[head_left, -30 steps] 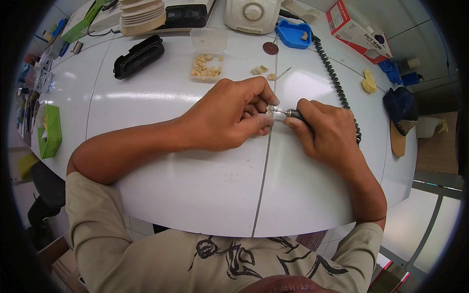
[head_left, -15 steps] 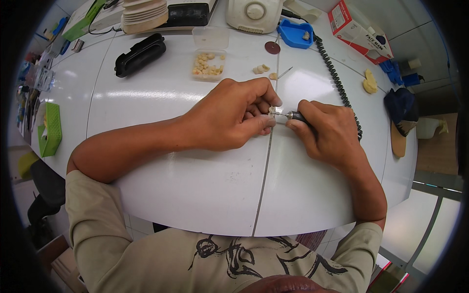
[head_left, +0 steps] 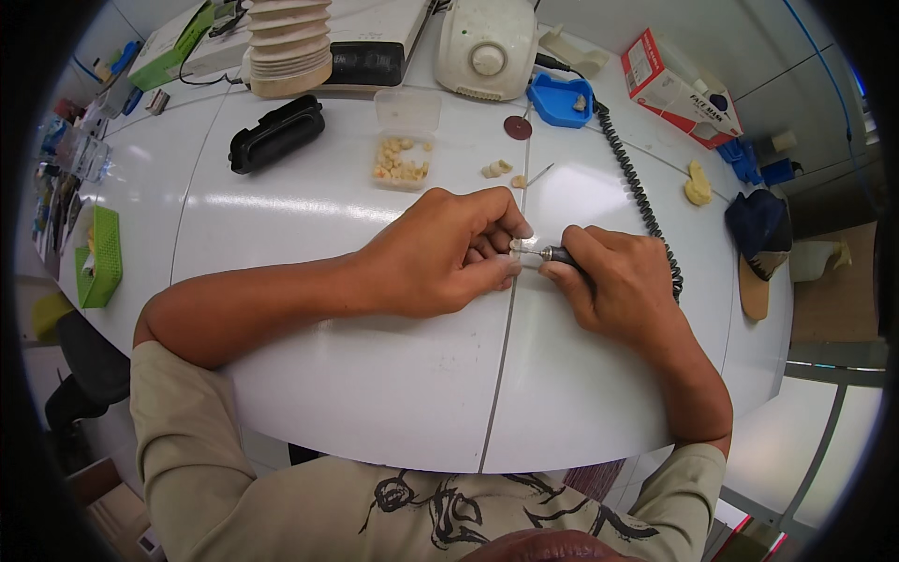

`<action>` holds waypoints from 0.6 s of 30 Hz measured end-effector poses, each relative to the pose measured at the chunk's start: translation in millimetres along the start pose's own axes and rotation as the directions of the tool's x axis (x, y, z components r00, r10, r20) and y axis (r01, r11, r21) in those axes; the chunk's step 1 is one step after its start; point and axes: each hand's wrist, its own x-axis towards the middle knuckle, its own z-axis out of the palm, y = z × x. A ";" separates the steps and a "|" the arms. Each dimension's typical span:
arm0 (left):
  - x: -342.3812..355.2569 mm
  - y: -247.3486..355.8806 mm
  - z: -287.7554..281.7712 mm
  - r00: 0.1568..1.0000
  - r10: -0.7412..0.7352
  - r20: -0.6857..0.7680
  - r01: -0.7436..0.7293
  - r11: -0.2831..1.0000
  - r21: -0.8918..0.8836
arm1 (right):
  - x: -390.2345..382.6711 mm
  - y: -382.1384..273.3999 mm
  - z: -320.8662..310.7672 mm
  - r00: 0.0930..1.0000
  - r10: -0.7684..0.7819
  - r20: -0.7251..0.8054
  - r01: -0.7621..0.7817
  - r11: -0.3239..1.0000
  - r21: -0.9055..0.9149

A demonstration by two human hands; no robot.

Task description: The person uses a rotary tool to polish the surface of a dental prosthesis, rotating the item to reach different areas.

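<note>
My two hands over the bench, with the open clear box as reference. The small pale piece lies to the right of the box and nearer my body, at the fingertips of my left hand, on the side facing my right hand. My left thumb and forefinger pinch it, the remaining fingers curled in; that forearm runs almost crosswise, on the near side of the box. My right hand, farther right of the box, grips the dark handpiece, its thin bit directed leftward to the piece; whether they touch cannot be told.
</note>
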 end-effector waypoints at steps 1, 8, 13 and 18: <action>0.0 0.8 -0.1 1.000 0.002 -0.006 -0.002 1.000 0.013 | 0.2 0.4 -0.6 1.000 -0.020 -0.013 0.020 1.000 -0.001; 1.0 -5.0 -0.5 0.999 -0.008 -0.034 0.006 0.999 -0.041 | -1.5 2.9 4.5 0.999 0.010 -0.052 -0.009 1.000 0.013; 0.2 -4.2 -1.6 0.999 0.025 -0.047 -0.026 0.999 -0.023 | -1.6 3.4 4.2 0.999 0.006 -0.042 -0.006 1.000 0.014; 1.1 -4.5 -0.6 0.999 0.011 -0.048 -0.012 1.000 -0.011 | -2.3 1.7 5.0 0.999 -0.007 -0.048 0.007 1.000 0.004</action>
